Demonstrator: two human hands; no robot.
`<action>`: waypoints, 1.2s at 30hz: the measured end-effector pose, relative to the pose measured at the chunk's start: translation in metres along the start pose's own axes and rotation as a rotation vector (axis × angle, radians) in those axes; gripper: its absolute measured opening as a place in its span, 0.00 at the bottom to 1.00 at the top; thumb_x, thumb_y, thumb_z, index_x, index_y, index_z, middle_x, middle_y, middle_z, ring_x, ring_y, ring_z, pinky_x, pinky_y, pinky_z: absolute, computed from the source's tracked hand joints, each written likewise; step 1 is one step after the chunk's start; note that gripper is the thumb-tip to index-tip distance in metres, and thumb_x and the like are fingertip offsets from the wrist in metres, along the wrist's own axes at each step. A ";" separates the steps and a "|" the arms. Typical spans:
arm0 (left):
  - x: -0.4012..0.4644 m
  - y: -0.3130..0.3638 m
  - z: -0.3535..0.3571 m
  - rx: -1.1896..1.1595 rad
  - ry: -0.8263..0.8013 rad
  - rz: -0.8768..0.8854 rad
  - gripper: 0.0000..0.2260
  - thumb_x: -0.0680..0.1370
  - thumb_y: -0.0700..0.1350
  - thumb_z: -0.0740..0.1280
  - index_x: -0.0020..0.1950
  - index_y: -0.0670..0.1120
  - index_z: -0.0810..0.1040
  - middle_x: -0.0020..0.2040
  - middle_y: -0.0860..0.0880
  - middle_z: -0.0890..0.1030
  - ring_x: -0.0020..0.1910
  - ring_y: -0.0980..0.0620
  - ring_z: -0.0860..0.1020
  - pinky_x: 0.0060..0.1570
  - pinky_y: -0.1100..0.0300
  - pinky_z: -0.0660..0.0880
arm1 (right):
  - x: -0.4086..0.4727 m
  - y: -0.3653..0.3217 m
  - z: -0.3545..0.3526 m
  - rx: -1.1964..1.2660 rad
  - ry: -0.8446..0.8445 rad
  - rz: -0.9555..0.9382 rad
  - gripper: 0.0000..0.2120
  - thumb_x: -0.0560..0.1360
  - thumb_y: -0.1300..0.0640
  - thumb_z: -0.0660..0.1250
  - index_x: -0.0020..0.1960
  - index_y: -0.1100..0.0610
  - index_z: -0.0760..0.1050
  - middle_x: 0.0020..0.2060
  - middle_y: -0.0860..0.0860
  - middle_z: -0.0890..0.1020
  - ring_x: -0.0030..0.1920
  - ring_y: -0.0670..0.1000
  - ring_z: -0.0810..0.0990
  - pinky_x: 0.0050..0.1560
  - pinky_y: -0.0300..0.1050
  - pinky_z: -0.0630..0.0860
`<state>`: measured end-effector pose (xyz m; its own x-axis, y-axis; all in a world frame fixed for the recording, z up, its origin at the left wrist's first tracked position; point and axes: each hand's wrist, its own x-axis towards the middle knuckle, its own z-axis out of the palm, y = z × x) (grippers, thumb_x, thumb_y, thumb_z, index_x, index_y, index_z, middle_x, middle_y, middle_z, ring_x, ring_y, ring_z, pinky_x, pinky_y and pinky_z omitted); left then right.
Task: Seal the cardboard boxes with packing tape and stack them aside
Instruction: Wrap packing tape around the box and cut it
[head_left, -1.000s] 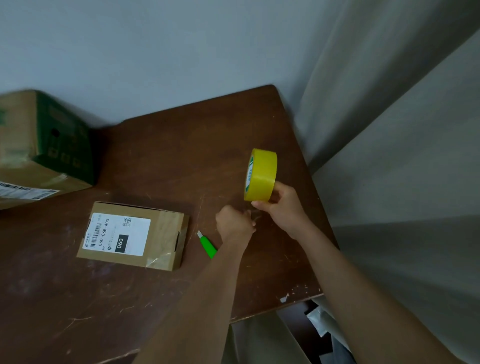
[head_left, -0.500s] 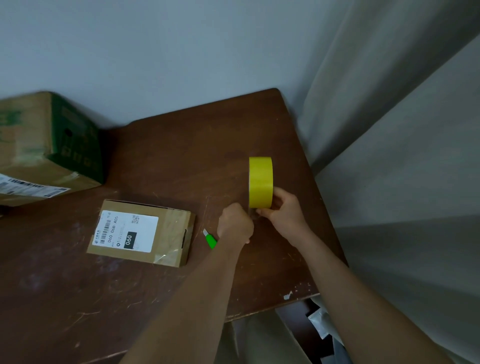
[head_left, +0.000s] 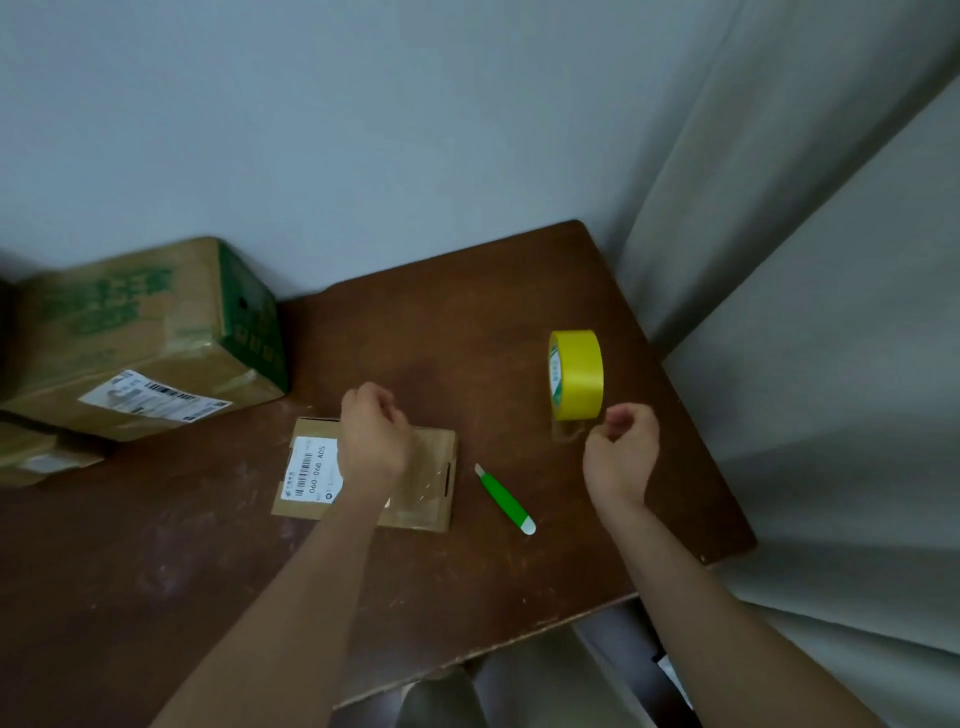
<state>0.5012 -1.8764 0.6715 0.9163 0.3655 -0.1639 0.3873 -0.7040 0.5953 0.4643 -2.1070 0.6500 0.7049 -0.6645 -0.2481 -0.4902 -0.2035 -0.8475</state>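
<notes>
1. Cardboard box (head_left: 421, 480), small and flat with a white shipping label, lies on the tabletop (head_left: 156, 571) near the front, just left of a green utility knife (head_left: 505, 500).
2. Left hand (head_left: 371, 441) sits over the box's top face, fingers curled down at its far edge. Whether it grips the box or a strip of tape cannot be told; a glossy clear patch shows on the lid to the right of the wrist.
3. Right hand (head_left: 623, 449) hovers just in front of the yellow tape roll (head_left: 577, 375), fingers loosely curled, holding nothing I can make out. The roll stands on edge on the tabletop, a short clear tail lying at its foot.
4. Larger box (head_left: 140, 338) with green print rests at the back left against the wall, a further carton edge below it.
5. Step in hand, as I judge it: pressing tape along the lid seam. Do it well by pinning the box flat with one hand, smoothing from the middle outward, and wrapping the ends over the side edges so they hold.
6. Against a second ago: the roll was then held up in the right hand, with the left hand close against it; now it stands alone, and the left hand has crossed to the box.
</notes>
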 end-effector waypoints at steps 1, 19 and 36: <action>0.000 -0.011 -0.006 0.024 -0.015 0.028 0.07 0.79 0.35 0.62 0.55 0.41 0.77 0.56 0.44 0.73 0.47 0.48 0.74 0.45 0.56 0.69 | -0.010 -0.002 0.006 0.014 0.043 -0.007 0.13 0.72 0.74 0.63 0.49 0.57 0.73 0.50 0.54 0.76 0.45 0.49 0.76 0.52 0.48 0.78; 0.023 -0.123 -0.047 0.383 -0.242 0.259 0.22 0.85 0.54 0.47 0.79 0.54 0.57 0.81 0.51 0.49 0.80 0.46 0.45 0.76 0.47 0.45 | -0.138 0.007 0.102 -0.324 -0.283 -0.372 0.19 0.84 0.56 0.57 0.74 0.59 0.68 0.72 0.53 0.70 0.72 0.50 0.68 0.71 0.39 0.64; 0.026 -0.134 -0.020 0.437 -0.118 0.312 0.21 0.83 0.53 0.49 0.74 0.47 0.64 0.73 0.46 0.66 0.65 0.42 0.69 0.56 0.46 0.74 | -0.116 0.015 0.156 -0.847 -0.155 -0.691 0.23 0.80 0.41 0.53 0.59 0.59 0.71 0.55 0.57 0.75 0.57 0.59 0.73 0.64 0.56 0.73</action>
<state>0.4711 -1.7604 0.6027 0.9899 0.0463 -0.1337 0.0791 -0.9645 0.2521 0.4551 -1.9214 0.5927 0.9900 -0.1322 0.0488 -0.1164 -0.9624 -0.2456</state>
